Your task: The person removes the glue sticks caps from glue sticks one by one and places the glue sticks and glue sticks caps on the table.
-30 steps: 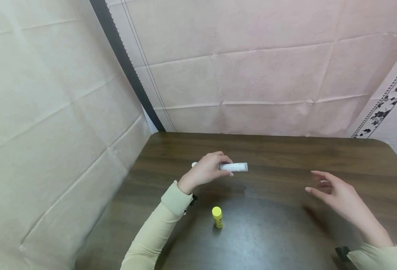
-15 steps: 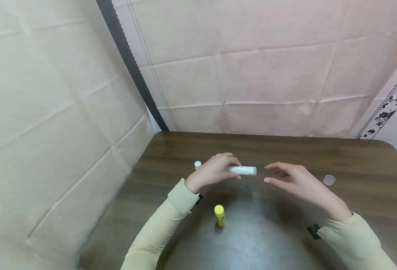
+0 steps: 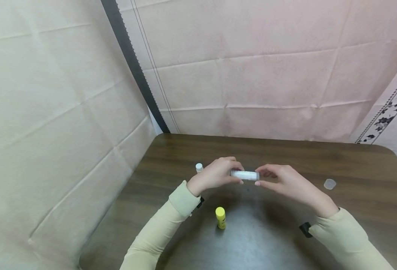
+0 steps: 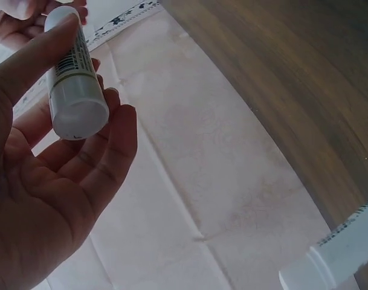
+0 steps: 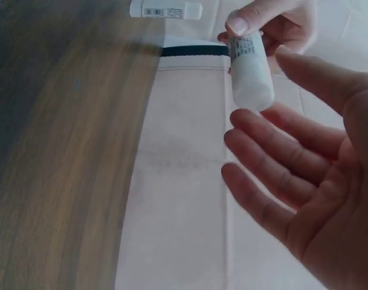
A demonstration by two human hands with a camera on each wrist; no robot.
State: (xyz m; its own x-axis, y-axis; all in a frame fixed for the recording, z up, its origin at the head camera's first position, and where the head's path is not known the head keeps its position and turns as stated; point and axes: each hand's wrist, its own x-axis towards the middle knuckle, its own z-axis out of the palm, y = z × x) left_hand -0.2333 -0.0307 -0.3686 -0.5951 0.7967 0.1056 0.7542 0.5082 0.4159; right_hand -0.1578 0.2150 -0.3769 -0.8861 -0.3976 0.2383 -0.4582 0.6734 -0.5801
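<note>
My left hand [image 3: 216, 173] grips a white glue stick [image 3: 247, 175] above the table, thumb on one side and fingers on the other. In the left wrist view this glue stick [image 4: 78, 90] has printed text and a barcode. My right hand [image 3: 287, 183] is at its right end, thumb and fingers spread around that end. The right wrist view shows a gap between the right fingers [image 5: 274, 157] and the tube [image 5: 251, 72]. Behind my left wrist, a second white glue stick [image 3: 199, 167] stands partly hidden. A yellow glue stick [image 3: 220, 218] stands upright in front.
A small translucent round piece [image 3: 330, 183], perhaps a cap, lies on the brown wooden table [image 3: 286, 150] to the right. Pale cloth [image 3: 269, 82] hangs behind the far edge, and more cloth [image 3: 56, 123] covers the left side.
My right hand has moved left from beside the translucent piece to the held glue stick's end, uncovering that piece. My left hand keeps its grip and has shifted slightly right.
</note>
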